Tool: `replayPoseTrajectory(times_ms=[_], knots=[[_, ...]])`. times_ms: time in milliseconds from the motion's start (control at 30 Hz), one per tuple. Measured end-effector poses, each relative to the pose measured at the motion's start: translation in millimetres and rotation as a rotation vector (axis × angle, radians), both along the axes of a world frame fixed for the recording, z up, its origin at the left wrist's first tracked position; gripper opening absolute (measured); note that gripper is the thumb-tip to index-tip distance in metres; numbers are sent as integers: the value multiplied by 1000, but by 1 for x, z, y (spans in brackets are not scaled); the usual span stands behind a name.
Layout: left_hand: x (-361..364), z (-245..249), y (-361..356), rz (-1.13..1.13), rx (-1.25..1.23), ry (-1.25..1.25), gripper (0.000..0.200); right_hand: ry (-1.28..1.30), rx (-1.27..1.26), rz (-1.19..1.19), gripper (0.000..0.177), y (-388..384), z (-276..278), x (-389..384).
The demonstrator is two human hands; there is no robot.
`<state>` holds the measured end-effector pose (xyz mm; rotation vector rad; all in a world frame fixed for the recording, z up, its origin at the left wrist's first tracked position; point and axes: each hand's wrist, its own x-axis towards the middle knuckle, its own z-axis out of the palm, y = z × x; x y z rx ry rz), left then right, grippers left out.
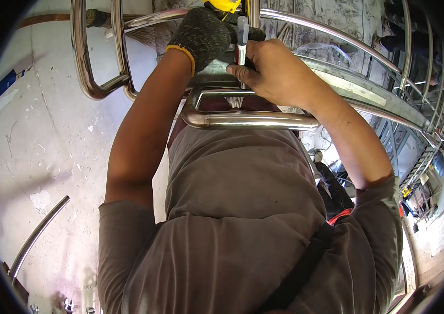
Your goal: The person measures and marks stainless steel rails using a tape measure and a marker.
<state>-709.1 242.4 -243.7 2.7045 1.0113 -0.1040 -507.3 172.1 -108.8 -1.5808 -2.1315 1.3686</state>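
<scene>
My right hand (279, 70) is bare and closed round a marker pen (242, 39). The pen stands almost upright, with a grey upper end and a white body; its lower end is hidden behind the thumb. A dark knit glove with a yellow cuff covers my left hand (201, 39), its fingers curled just left of the marker. What they grip is hidden. Directly above that glove shows part of a yellow and black object (223, 4), cut off by the frame's top. Below both hands lies a bent shiny metal tube (253, 121), close to my body.
Curved metal tubes (79, 47) rise at upper left, and a long rail (332, 37) runs to the right. Broom-like bristles (146, 37) show behind the left tubes. A loose bent tube (38, 235) is at lower left. Another person's leg (334, 186) appears at right.
</scene>
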Motion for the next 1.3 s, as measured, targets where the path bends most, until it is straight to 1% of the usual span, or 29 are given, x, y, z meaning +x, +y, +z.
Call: replayPoseTrajectory(times_ms=[167,267,367,467,500,533,567,633,667,700,733,767,800,833,867,933,967,1000,1033,1067,1133,1200,1267,1300], knots=[[1,4,-2,19,-3,-44,21,-18,-10,21,34,1,1,0],[1,5,-2,25,-6,-55,21,33,-31,-4,33,2,5,0],[1,6,-2,27,-15,-57,22,-27,-9,24,32,2,3,0],[1,6,-2,10,-12,-58,22,16,-44,8,31,2,3,0],[2,7,0,24,-36,-83,22,60,2,-32,30,2,4,2],[6,22,2,53,-72,-130,23,104,49,-72,30,1,5,6],[7,38,0,270,-302,-228,33,146,98,-110,29,1,7,10],[18,86,0,721,-714,-476,60,325,-36,-351,26,3,26,22],[7,43,-4,495,-425,-446,37,396,-91,-481,24,2,40,32],[13,80,-7,649,-686,-572,60,490,-49,-622,20,-7,53,34],[13,69,-3,660,-693,-519,66,495,37,-711,21,-18,55,42],[20,87,-4,757,-876,-612,61,474,56,-806,21,-29,63,48],[21,69,-3,775,-945,-774,59,459,83,-906,21,-42,70,52],[19,51,-4,897,-1227,-1018,59,450,124,-939,21,-58,73,56],[20,62,-4,918,-1089,-793,59,455,161,-967,22,-76,77,61],[15,75,-4,779,-953,-603,43,254,284,-940,23,-110,87,73],[6,49,-4,831,-1070,-767,63,217,261,-1003,23,-127,95,75],[4,38,1,819,-1093,-742,57,188,233,-1066,24,-145,102,81],[9,68,-3,852,-1128,-815,48,139,252,-1100,23,-163,105,85],[4,63,-1,861,-1138,-833,41,93,270,-1137,23,-182,107,88],[-9,39,10,845,-1121,-841,39,35,284,-1280,26,-221,101,93],[-34,10,24,773,-1132,-877,39,35,316,-1437,30,-255,95,91],[-36,25,30,738,-1043,-885,40,143,367,-1582,32,-281,88,86],[-30,60,30,726,-946,-883,41,165,346,-1650,34,-291,85,82]])
